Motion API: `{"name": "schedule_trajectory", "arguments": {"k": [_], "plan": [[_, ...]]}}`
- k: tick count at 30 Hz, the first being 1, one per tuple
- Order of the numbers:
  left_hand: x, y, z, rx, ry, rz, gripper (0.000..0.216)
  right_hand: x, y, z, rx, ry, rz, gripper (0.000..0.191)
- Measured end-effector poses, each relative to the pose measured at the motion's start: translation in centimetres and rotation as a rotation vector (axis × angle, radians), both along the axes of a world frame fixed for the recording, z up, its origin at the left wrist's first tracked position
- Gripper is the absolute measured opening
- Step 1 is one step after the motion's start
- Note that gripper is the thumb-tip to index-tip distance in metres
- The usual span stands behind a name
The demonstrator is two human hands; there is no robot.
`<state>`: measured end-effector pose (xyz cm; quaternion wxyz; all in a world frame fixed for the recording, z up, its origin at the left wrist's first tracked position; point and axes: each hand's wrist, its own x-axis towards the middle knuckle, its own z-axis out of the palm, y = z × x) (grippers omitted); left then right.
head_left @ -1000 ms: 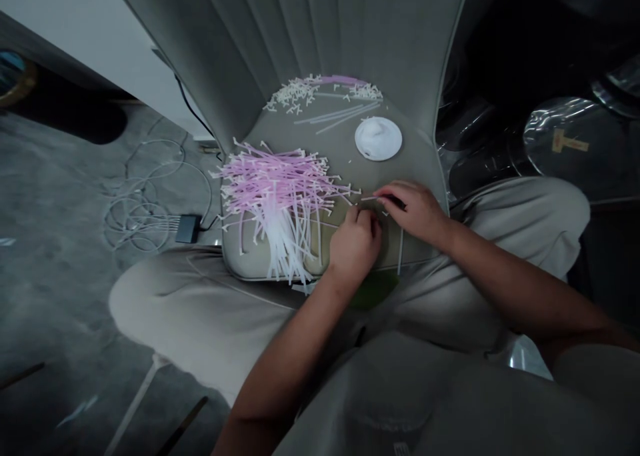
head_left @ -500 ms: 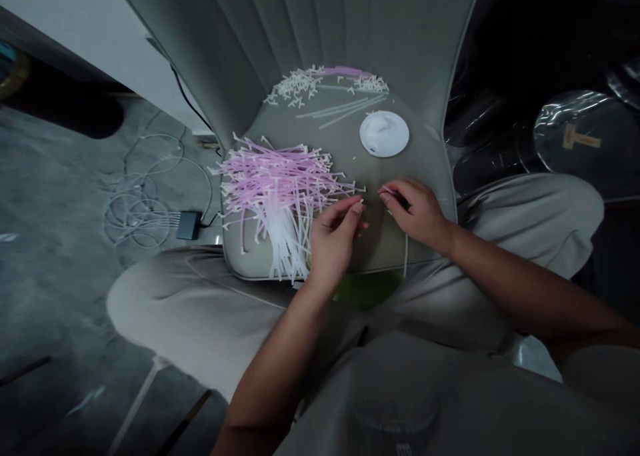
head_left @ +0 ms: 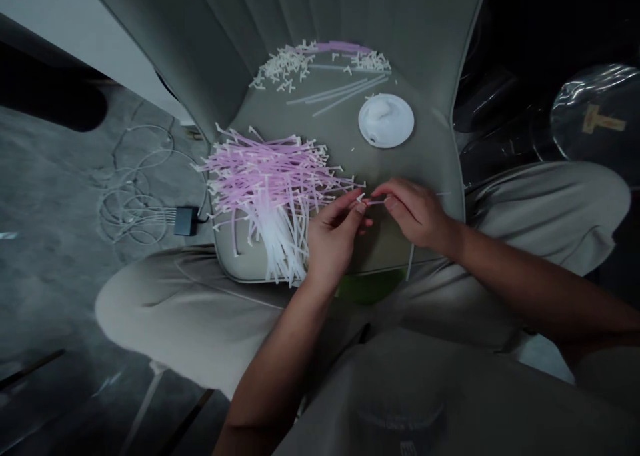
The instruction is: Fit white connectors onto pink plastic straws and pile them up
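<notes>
The gap between the hands has narrowed from half a second ago: the left hand point(head_left: 331, 237) pinches a white connector point(head_left: 360, 197) in its fingers; the right hand's point(head_left: 419, 215) fingers clamp a lilac tube point(head_left: 376, 203) reaching towards it. Below, a grey chair seat point(head_left: 431, 166) carries piled tubes point(head_left: 270, 176); cables point(head_left: 131, 206) coil on the floor point(head_left: 45, 196).

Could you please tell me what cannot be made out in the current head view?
- Head view: whether the white piece at the left hand touches the purple stick; too small.
- Head view: how far the purple stick runs; hidden by the right hand.
- Head view: the top of the chair; cut off by the upper edge.
</notes>
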<state>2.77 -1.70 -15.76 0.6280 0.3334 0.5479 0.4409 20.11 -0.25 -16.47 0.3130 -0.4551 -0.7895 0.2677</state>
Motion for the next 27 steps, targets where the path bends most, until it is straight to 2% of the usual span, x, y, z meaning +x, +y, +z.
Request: {"name": "schedule_trajectory", "arguments": {"k": [9,18,27], "plan": [[-0.04,0.05,-0.25,0.024,0.089,-0.011,0.03,-0.14,0.14,-0.38,0.038,-0.037,-0.048,0.013],[-0.4,0.16,-0.82,0.182,0.171,-0.021,0.016,-0.2,0.12,-0.6,0.067,-0.026,-0.024,0.013],[-0.02,0.21,-0.73,0.036,0.212,0.008,0.025,-0.3,0.07,-0.46,0.024,-0.017,-0.051,0.013]]}}
